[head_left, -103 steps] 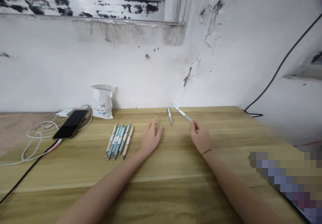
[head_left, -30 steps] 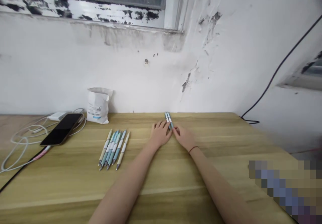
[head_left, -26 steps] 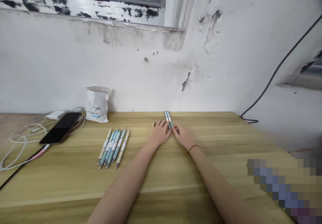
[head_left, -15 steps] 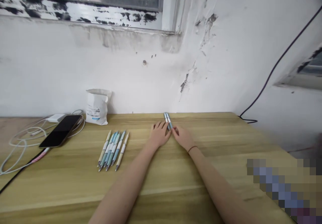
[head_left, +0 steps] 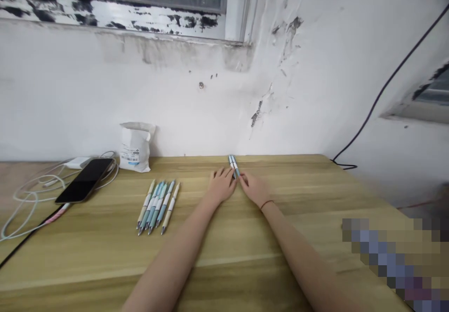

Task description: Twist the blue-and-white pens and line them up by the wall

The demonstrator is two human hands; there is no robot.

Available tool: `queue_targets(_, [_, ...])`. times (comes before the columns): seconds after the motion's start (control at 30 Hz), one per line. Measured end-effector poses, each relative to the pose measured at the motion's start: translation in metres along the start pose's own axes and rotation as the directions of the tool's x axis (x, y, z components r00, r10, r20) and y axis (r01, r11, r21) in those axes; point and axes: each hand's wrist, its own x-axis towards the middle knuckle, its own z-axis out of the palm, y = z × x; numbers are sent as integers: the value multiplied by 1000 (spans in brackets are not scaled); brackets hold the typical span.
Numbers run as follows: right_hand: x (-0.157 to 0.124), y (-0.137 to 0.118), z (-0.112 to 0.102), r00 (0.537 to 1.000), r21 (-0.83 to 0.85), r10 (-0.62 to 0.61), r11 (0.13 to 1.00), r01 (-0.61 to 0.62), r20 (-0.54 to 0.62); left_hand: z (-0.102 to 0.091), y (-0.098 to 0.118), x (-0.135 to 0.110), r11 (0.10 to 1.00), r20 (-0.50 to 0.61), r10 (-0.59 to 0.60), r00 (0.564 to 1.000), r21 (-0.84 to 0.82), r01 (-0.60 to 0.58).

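Two pens (head_left: 234, 166) lie side by side on the wooden tabletop (head_left: 280, 239), touching each other, near the far edge by the wall. Barrels are white and light blue. Long axis runs roughly toward the wall.

My left hand (head_left: 220, 185) and right hand (head_left: 255, 190) are palm-down on either side of the near end of the pair. Left fingertips (head_left: 229, 174) and right fingertips (head_left: 242, 178) sit right at the pens. Grip: not clenched, fingers fairly straight, and the pens look flat on the table. Can't tell if this is a light pinch or just fingers beside them. Thin red cord (head_left: 267, 204) on my right wrist.

Left of my left hand: one row of pens (head_left: 156, 207), nearly parallel, tips toward me. Count is at least six; the blue ones bunch too tightly to be sure. Cream barrels at both outer edges.

Further left: one black smartphone (head_left: 84, 186), one white charger (head_left: 77, 163), white cable (head_left: 35, 195) in loose coils. One white paper bag (head_left: 135, 147) stands against the wall. Black cable (head_left: 386, 85) runs down the wall at right. Pixelated patch (head_left: 393, 260) lower right, contents unreadable.
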Motion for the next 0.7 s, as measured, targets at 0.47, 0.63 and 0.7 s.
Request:
queue_targets(0.47, [5,-5,-1,1000,89,11,996,-14,28,-6,4,0,999,-22,-15,1000,-45,14])
queue_targets(0.63, [2,-4,0,998,103,56,993,-54,-20,-51,-16,-15,997,16,-15,1000,-75,16])
queue_targets(0.7, [1,-5,1,995,109,88,991,-83,-44,-76,-35,-32,997,95,-74,993,42,70])
